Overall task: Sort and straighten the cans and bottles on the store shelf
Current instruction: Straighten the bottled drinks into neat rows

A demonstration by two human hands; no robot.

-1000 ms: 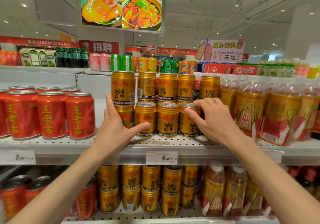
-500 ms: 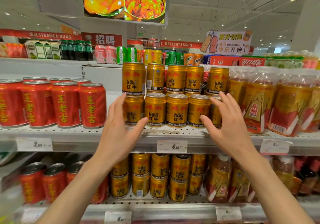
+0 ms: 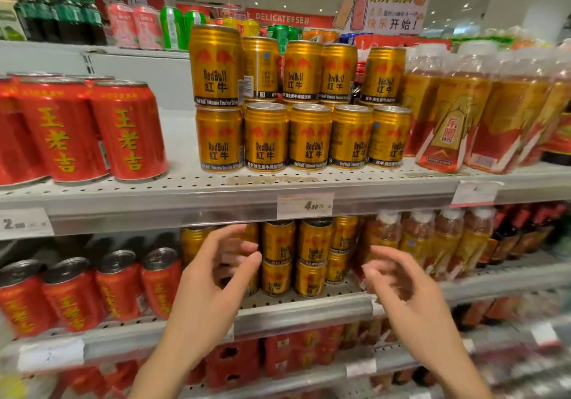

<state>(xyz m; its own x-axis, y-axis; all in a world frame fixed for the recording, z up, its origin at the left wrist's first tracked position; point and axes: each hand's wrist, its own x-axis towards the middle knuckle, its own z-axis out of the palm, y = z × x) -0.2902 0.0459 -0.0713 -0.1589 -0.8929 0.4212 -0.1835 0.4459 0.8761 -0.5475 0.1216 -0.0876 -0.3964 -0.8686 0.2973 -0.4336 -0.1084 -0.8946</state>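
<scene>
Gold Red Bull cans [image 3: 309, 136] stand two high in a row on the upper shelf [image 3: 216, 194]. More gold cans [image 3: 309, 256] are stacked on the lower shelf [image 3: 302, 309]. My left hand [image 3: 216, 278] is in front of the lower shelf's leftmost gold cans, fingers loosely curled, holding nothing. My right hand [image 3: 398, 290] hovers at the right end of those lower cans, fingers relaxed and empty. Both hands are blurred.
Red cans [image 3: 123, 132] stand left on the upper shelf, and more red cans [image 3: 120, 287] sit below. Shrink-wrapped bottles [image 3: 463, 114] crowd the right side, with loose bottles [image 3: 445, 244] beneath. A gap separates the red and gold cans. Price tags [image 3: 304, 205] line the shelf edges.
Both hands have left the upper row of gold cans and dropped to the lower shelf. The camera has tilted down and moved closer.
</scene>
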